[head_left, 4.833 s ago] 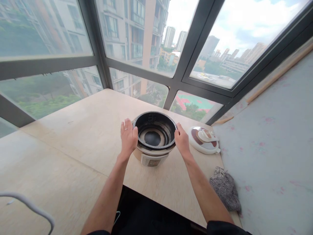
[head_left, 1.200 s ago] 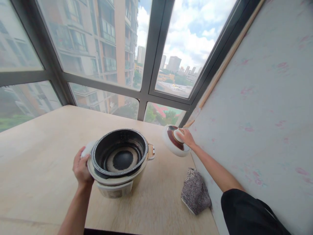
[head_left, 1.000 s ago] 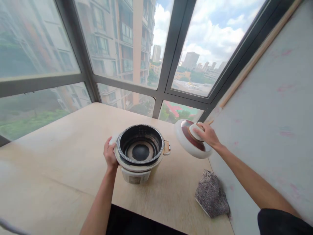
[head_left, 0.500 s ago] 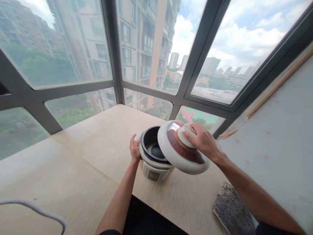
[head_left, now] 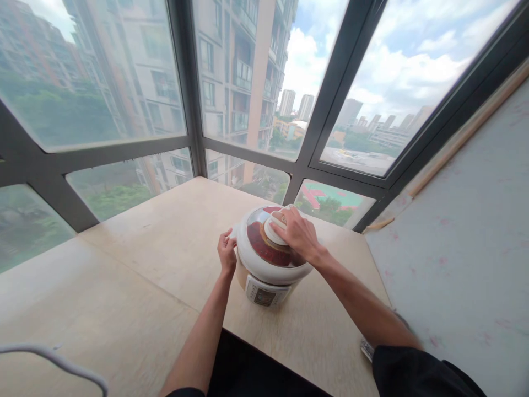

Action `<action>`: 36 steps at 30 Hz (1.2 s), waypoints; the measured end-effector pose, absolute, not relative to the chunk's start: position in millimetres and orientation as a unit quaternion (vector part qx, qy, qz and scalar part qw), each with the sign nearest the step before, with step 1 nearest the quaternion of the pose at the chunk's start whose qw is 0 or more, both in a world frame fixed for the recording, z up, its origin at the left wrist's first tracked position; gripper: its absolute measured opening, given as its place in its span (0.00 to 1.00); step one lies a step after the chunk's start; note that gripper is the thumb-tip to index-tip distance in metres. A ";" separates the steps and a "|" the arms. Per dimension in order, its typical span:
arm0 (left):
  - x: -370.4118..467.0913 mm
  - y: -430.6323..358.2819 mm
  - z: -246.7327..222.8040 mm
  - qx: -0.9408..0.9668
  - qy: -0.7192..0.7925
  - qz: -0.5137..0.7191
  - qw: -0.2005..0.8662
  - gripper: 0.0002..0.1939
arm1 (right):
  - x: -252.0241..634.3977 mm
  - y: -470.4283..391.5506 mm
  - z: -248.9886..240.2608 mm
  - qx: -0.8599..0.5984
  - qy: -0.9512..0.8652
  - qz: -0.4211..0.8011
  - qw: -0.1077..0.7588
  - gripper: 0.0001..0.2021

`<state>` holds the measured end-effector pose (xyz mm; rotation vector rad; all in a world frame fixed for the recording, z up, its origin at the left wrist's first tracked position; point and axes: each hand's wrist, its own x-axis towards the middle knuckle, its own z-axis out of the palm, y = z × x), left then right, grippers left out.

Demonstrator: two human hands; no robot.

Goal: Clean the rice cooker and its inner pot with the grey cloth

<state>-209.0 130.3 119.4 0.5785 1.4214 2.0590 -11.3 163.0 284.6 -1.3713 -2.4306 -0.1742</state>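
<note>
Change: lid (head_left: 268,253), half a second ago tilted beside the open pot, now sits on the cooker (head_left: 264,286).
Left hand (head_left: 227,255): fingers curled on the cooker's side handle, bracing the body.
Right hand (head_left: 298,236): closed over the lid knob, on top.
Risk: a skewed lid may jam; pushing could slide the cooker along the table (head_left: 144,259).

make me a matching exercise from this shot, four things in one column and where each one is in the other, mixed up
Things:
1. left hand
2. right hand
3. white round lid with dark red top
4. white cable

Places:
A. lower left of the wooden table
B. on the lid's knob
C. on the white cooker body
D. at the cooker's left side

Pairs: 1-D, 2-B, 3-C, 4-A
</note>
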 end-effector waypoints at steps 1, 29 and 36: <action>-208.5 130.0 119.2 0.218 0.530 0.770 0.279 0.28 | -13.8 163.5 282.0 -0.483 -0.856 -0.066 0.171 0.20; -209.1 127.5 106.0 0.243 0.552 0.749 0.276 0.31 | -20.3 177.7 257.3 -0.521 -0.833 0.043 0.180 0.22; -211.6 129.5 119.9 0.232 0.586 0.728 0.270 0.25 | -20.6 187.8 271.8 -0.491 -0.866 0.034 0.088 0.23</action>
